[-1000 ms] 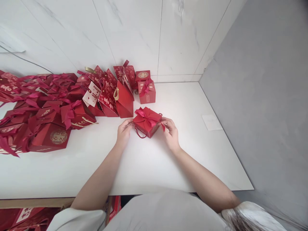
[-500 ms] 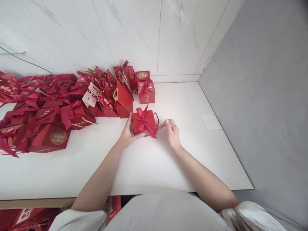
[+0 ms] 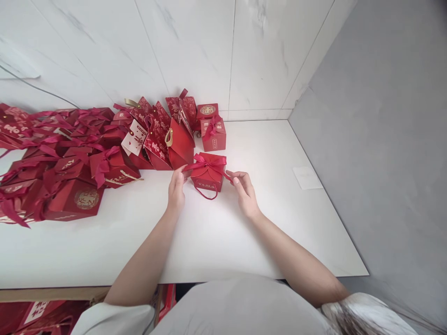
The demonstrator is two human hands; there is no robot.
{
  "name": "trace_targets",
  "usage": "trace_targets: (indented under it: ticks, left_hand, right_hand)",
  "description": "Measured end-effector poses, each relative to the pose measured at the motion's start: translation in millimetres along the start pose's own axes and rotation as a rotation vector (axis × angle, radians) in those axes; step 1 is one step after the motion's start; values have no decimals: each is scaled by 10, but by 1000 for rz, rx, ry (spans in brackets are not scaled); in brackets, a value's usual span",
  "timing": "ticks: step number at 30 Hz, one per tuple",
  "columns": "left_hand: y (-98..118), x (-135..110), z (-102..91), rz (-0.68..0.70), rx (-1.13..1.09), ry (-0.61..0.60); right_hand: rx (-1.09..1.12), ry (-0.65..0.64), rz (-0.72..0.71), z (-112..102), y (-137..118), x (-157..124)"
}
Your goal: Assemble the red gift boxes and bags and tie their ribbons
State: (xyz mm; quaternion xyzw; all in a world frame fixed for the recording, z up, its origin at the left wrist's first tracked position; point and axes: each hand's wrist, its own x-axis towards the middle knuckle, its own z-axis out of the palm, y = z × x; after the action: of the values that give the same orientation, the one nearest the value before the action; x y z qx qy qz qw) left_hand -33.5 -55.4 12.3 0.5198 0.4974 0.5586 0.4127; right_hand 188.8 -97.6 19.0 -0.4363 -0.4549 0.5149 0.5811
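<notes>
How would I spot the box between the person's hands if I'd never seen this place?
Find the white table, then the left hand and right hand over it. Between them sits a small red box with a ribbon tied in a bow on top. Unlike the other boxes behind and leftward, it stands between the hands, a red cord looping in front.

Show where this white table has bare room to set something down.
Bare: between the right hand and the pale square to its right; also between the ribboned box and the near edge of the white table. Crowded: the back left, packed with red boxes.
</notes>
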Motion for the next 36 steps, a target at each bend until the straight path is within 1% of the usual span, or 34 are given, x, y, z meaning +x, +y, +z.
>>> trace_targets:
  ticks: [3,7,10,13,15,19,22,25,27,29,30,31,33,36]
  left_hand:
    - [0,-6,25,3,-65,-28]
    - [28,4,20,18,-82,-21]
    - [45,-7,16,-8,-58,-19]
    - [63,-48,28,-42,40,-21]
    - [86,-83,43,-39,79,-41]
    - [138,-129,81,0,46,-115]
    - [147,-114,92,-10,51,-113]
    - [136,-63,67,-3,40,-65]
    - [126,-26,33,-3,14,-10]
    - [113,2,-5,-21,21,66]
    - [105,11,-21,-32,36,104]
    - [96,18,-35,-43,53,135]
    - [83,27,-53,-56,71,173]
    - [120,59,-90,-90,69,181]
  right_hand:
    - [54,-63,42,6,47,-4]
    - [26,-66,36,-6,60,1]
    - [-5,-55,19,-18,42,-1]
    - [-104,-53,-3,-22,14,-16]
    - [-195,-50,-32,-23,-4,-27]
    - [-295,-2,-77,-26,-29,-36]
    - [-280,-12,-89,-24,-54,-51]
    - [-212,-43,-98,-14,-88,-84]
    - [-170,0,-71,-12,-101,-95]
    - [-143,55,-15,-19,-97,-78]
    - [-126,62,24,-25,-88,-58]
    - [-104,44,68,-32,-76,-34]
    - [-55,-50,169,-42,-44,18]
    - [-17,-190,258,-29,3,56]
